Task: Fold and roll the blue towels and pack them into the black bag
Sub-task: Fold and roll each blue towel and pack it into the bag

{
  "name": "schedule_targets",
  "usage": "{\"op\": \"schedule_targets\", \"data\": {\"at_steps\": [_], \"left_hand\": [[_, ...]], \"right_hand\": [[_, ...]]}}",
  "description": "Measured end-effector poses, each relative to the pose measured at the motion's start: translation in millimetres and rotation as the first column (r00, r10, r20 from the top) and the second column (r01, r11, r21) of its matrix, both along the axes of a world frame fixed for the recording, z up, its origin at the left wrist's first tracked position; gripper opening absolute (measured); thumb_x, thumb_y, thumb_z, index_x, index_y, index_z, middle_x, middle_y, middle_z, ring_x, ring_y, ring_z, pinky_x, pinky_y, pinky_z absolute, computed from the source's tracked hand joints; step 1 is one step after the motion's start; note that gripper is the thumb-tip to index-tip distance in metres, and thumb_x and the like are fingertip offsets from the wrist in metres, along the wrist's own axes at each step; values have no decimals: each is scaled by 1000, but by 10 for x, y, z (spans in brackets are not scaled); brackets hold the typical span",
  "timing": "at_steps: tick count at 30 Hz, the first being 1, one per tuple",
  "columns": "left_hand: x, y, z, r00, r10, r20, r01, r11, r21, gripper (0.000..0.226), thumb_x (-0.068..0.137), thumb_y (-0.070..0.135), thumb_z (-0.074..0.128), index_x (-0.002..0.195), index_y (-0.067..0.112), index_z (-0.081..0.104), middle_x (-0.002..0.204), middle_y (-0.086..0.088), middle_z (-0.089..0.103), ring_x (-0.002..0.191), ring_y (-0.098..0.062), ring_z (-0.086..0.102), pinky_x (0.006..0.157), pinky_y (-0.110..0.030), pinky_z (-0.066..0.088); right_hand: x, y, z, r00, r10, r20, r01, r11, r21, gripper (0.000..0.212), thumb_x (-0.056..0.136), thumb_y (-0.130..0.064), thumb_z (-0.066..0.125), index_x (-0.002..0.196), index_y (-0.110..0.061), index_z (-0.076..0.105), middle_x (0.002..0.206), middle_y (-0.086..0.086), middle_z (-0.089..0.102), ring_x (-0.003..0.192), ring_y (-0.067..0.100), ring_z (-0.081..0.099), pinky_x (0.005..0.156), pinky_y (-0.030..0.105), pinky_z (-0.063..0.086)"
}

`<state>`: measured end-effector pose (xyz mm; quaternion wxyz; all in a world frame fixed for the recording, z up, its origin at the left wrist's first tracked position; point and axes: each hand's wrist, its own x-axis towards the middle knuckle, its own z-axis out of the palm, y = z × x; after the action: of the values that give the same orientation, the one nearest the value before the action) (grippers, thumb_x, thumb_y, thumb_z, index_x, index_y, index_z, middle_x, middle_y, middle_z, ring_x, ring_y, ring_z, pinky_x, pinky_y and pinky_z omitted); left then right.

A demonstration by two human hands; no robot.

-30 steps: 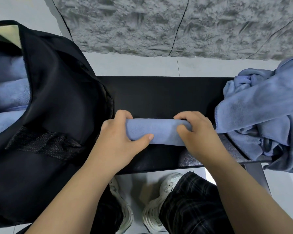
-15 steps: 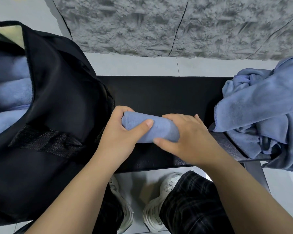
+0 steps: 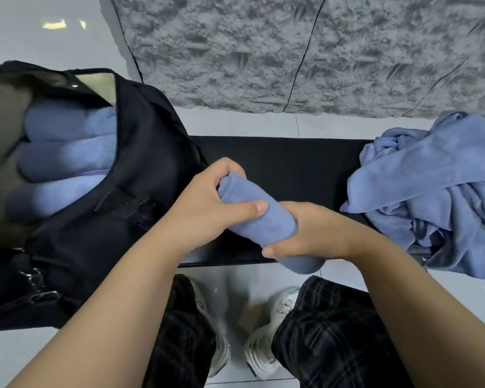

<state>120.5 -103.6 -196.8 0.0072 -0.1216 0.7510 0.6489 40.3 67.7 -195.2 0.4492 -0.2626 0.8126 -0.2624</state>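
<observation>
Lifted and tilted since before, the rolled towel (image 3: 259, 225) now points to 11 o'clock, toward the black bag (image 3: 140, 169). Left hand (image 3: 207, 203) and right hand (image 3: 308, 233) both squeeze around it, over the bench (image 3: 291, 161).

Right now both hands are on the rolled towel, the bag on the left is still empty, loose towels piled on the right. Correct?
Not quite. In the head view the black bag is not empty: several rolled blue towels already lie inside its open top. The rest holds: the left hand and right hand both grip the rolled towel, and the loose towels are piled on the right.
</observation>
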Motion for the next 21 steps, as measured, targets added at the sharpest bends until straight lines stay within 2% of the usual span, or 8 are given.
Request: {"op": "schedule_targets", "data": {"at_steps": [3,6,8,10,12,15,18,21], "left_hand": [[117,-79,188,994,-80,-76,81,997,17,33,62,27,77,76,18,49,66,10,48,62,-4,46,55,-14,39],[237,-178,353,984,-108,-140,113,993,31,32,59,35,75,75,23,50,68,9,48,64,-5,46,57,-16,39],[328,-263,434,982,-83,-169,91,995,38,32,60,35,74,76,22,50,69,9,48,66,-5,46,58,-15,40],[418,-357,495,984,-39,-175,48,998,50,33,60,36,74,78,22,50,69,10,50,67,-4,48,58,-15,41],[521,-452,554,985,3,-175,12,996,84,32,60,35,75,79,25,51,72,13,52,69,-3,50,59,-14,43],[691,-565,603,985,68,-158,-52,993,103,35,61,27,79,83,25,51,74,16,55,71,-1,52,60,-14,44],[873,-662,612,982,142,-125,-134,988,71,37,62,30,79,85,26,51,77,14,54,73,-4,53,62,-17,46],[1022,-758,615,965,250,-78,-251,968,-9,37,69,44,76,94,31,52,84,17,56,75,4,55,64,-9,44]], "right_hand": [[27,-18,137,954,97,284,-54,987,-154,44,73,-22,73,115,-26,59,110,-3,68,107,13,63,95,37,50],[35,-128,337,903,185,388,-106,971,-215,40,73,-15,69,111,-23,59,97,-10,67,97,6,62,84,24,48],[63,-243,483,922,200,332,-135,969,-209,32,71,-20,71,101,-25,62,87,-12,67,87,4,62,77,21,48],[109,-376,606,960,224,169,-194,965,-177,30,72,-24,77,98,-28,62,84,-12,68,83,2,62,74,20,50],[195,-512,730,968,251,-21,-251,959,-128,33,76,-29,77,103,-25,59,91,-9,68,85,4,61,76,22,49],[360,-696,851,941,275,-199,-289,957,-42,50,78,-38,72,117,-30,43,97,-10,60,88,7,57,75,22,45],[541,-883,878,904,322,-282,-328,944,27,56,84,-39,65,127,-29,32,102,-4,58,92,14,57,83,31,47],[663,-1063,844,894,337,-294,-349,937,14,49,88,-36,61,126,-26,32,106,-4,55,95,16,57,88,36,47]]}}
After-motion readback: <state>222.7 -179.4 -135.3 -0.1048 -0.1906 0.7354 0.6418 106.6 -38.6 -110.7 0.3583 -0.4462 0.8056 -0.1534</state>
